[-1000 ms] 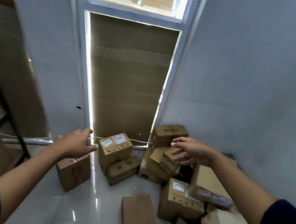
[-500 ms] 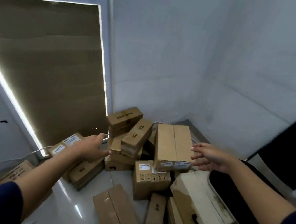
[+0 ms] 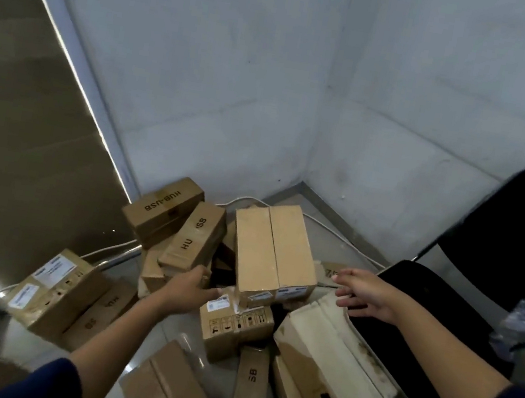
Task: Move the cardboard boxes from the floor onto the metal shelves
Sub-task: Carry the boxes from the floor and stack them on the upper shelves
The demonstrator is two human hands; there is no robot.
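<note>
Cardboard boxes [image 3: 171,291] lie piled on the floor [image 3: 170,335] in the room corner, betw. covered window & black chair [image 3: 478,302]. Large tan box [image 3: 275,252] sits atop the pile, tilted. Left hand [image 3: 188,288] reaches in just left of it, fingers loose, gripping nothing I can tell. Right hand [image 3: 366,296] hovers just right of it, fingers spread, empty. White stained box [image 3: 333,351] lies under right forearm.

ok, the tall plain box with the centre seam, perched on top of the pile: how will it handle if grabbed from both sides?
The tall box looks stiff: crisp edges, flaps closed flat. It sits tilted on the labelled box below, so a one-sided push would probably tip it. Plain cardboard should grip fine; weight can't be judged. Left hand and right hand flank it, both open.
</note>
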